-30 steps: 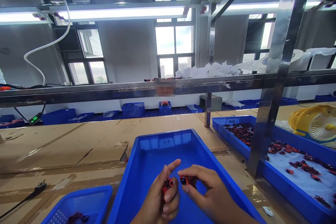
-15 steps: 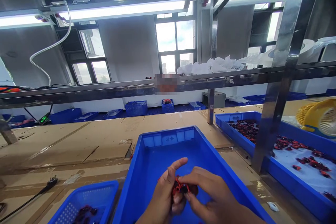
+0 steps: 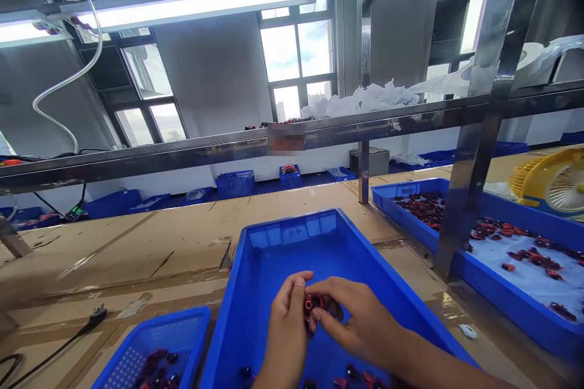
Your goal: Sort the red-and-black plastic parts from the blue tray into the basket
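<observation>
Over the middle of a large blue tray (image 3: 360, 243), my two hands meet around a small glossy red-and-black part (image 3: 314, 304). My left hand (image 3: 288, 322) is curled around its left side, thumb pressed near the index finger. From the right, my right hand (image 3: 358, 316) pinches the part with thumb and index finger. A round ring-like end faces up; other dark red pieces seem to sit between the palms, mostly hidden by the fingers. Loose red-and-black pieces (image 3: 351, 371) lie in the tray's near end, below my hands.
A blue perforated basket (image 3: 198, 322) with similar pieces stands at left, near a black plug (image 3: 97, 315). Right, behind a metal post (image 3: 465, 194), a blue tray (image 3: 493, 310) holds many pieces. A yellow fan (image 3: 547, 179) is beyond it. A metal rail (image 3: 205, 155) crosses ahead.
The view has tilted slightly down, bringing loose pieces in the tray's near end into sight. My left thumb and fingers, more spread before, have closed in around the part.
</observation>
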{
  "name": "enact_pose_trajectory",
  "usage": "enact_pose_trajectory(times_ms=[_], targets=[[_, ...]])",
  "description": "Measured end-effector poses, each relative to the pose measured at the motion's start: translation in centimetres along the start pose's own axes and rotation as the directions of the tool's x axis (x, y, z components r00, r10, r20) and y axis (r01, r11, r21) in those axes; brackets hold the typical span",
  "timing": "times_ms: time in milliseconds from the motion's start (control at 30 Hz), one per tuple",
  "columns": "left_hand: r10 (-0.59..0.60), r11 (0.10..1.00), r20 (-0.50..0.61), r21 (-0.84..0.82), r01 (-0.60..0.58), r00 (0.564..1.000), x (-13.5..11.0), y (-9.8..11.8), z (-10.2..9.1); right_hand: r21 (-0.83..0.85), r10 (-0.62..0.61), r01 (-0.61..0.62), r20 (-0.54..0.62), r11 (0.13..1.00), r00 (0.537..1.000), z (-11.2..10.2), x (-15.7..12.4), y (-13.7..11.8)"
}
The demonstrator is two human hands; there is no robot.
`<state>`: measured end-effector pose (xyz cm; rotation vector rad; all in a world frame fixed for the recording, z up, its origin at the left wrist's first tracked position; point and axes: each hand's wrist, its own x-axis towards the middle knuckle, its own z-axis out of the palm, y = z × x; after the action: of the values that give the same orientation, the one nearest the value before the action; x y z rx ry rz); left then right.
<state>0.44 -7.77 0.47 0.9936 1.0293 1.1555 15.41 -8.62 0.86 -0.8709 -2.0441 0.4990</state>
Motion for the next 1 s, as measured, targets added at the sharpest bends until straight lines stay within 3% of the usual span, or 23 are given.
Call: enact_pose_trajectory(times_ms=[167, 233, 267, 333, 400, 533, 667, 733, 833, 900, 1000], targets=[[-0.072, 0.997, 0.029, 0.013, 0.071, 0.997, -0.1, -0.7, 0.1, 0.045, 0.027, -0.027, -0.002, 0.999, 1.000, 0.4, 0.3, 0.3], [-0.096, 0.995, 0.051, 0.016, 0.096, 0.994, 0.0, -1.0, 0.1, 0.199, 0.113, -0.111, -0.001, 0.974, 0.994, 0.5, 0.5, 0.3], [-0.120, 0.993, 0.071, 0.014, 0.119, 0.990, 0.1, -1.1, 0.1, 0.338, 0.191, -0.181, 0.004, 0.924, 0.982, 0.5, 0.6, 0.4], [-0.188, 0.982, 0.134, 0.001, 0.189, 0.973, 0.3, -1.1, 0.1, 0.605, 0.348, -0.293, 0.027, 0.740, 0.937, 0.3, 1.0, 0.9], [-0.253, 0.965, 0.206, -0.016, 0.262, 0.945, 0.6, -0.8, -0.1, 0.745, 0.440, -0.323, 0.045, 0.584, 0.897, -0.2, 1.4, 1.7], [-0.287, 0.953, 0.247, -0.029, 0.303, 0.926, 1.0, 0.2, -0.6, 0.766, 0.479, -0.371, 0.095, 0.525, 0.873, -1.5, 1.8, 3.5], [-0.240, 0.968, 0.227, -0.015, 0.250, 0.944, 0.9, 0.3, -0.9, 0.674, 0.461, -0.409, 0.112, 0.615, 0.880, -1.4, 1.5, 3.2], [-0.165, 0.986, 0.184, -0.005, 0.169, 0.969, 0.7, -0.1, -0.9, 0.565, 0.396, -0.381, 0.102, 0.732, 0.913, -0.7, 1.1, 2.1], [-0.071, 0.997, 0.134, -0.023, 0.074, 0.988, 0.3, -0.7, -0.8, 0.222, 0.240, -0.262, 0.118, 0.939, 0.963, 0.6, 0.4, 0.3], [-0.065, 0.996, 0.158, -0.045, 0.073, 0.985, 0.1, -0.9, -0.6, 0.025, 0.209, -0.214, 0.123, 0.977, 0.970, 1.3, 0.1, -0.3], [-0.072, 0.990, 0.201, -0.105, 0.094, 0.977, 0.3, -0.8, -0.5, -0.021, 0.227, -0.226, 0.082, 0.974, 0.970, 1.9, 0.0, -0.4]])
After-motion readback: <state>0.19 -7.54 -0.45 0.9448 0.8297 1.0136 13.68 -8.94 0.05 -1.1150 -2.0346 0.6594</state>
